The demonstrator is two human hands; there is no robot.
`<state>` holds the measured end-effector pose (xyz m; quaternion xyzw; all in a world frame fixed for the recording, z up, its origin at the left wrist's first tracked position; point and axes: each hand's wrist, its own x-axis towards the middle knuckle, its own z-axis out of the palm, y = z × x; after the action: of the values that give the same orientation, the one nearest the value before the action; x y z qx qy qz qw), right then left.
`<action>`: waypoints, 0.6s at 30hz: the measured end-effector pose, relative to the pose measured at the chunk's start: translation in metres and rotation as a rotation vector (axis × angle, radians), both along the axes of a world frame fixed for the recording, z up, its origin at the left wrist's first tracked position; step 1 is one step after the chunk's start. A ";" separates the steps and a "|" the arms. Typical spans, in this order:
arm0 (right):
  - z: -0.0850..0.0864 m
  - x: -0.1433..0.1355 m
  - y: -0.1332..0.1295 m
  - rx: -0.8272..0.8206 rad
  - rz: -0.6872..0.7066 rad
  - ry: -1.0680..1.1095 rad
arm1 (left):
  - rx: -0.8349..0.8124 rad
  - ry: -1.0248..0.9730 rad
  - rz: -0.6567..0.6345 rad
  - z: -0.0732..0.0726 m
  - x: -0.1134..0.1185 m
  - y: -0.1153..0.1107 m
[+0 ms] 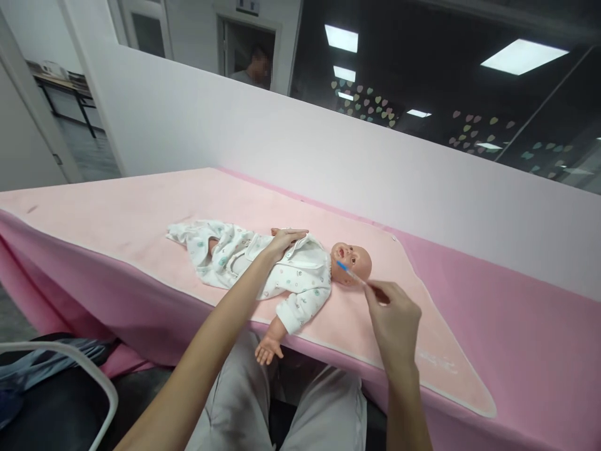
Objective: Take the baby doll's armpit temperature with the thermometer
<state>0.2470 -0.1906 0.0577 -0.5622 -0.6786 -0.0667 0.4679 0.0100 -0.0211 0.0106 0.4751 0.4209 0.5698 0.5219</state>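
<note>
A baby doll [305,275] in a white patterned suit lies on its back on a peach mat [141,200], its bald head to the right. My left hand [285,242] rests on the doll's chest with its fingers stretched out. Beside the doll's face, my right hand [394,310] pinches a thin clear stick [346,269] with a blue end. The blue end is in front of the doll's cheek near the mouth; whether it touches cannot be made out. One doll arm hangs over the near edge of the mat.
A pink cloth [530,326] covers the table under the mat. Behind it stands a white wall [375,175] below a dark window. A chair with a pale armrest [101,376] is at the lower left. A person [256,67] shows in the glass.
</note>
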 end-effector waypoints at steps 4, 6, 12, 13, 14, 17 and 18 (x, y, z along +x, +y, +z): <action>0.040 -0.033 0.031 -0.019 0.139 -0.120 | 0.011 -0.026 -0.032 -0.001 -0.001 -0.003; 0.040 -0.057 0.063 -0.080 0.152 -0.253 | 0.024 -0.005 -0.029 0.000 -0.002 -0.004; -0.007 -0.116 0.150 -0.288 0.056 -0.517 | 0.020 0.032 -0.127 0.000 -0.005 -0.006; -0.015 -0.120 0.157 -0.297 0.043 -0.514 | 0.028 0.053 -0.129 0.000 -0.005 -0.006; -0.023 -0.123 0.162 -0.299 0.033 -0.501 | 0.034 0.075 -0.129 -0.001 -0.005 -0.005; -0.038 -0.122 0.168 -0.295 0.012 -0.445 | 0.055 0.150 -0.184 -0.001 -0.004 0.002; -0.041 -0.121 0.168 -0.300 0.011 -0.431 | 0.066 0.202 -0.207 0.001 -0.003 0.005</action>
<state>0.1259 -0.0225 0.0170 -0.5946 -0.7678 -0.0810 0.2245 0.0065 -0.0157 0.0116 0.5878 0.4012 0.4757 0.5169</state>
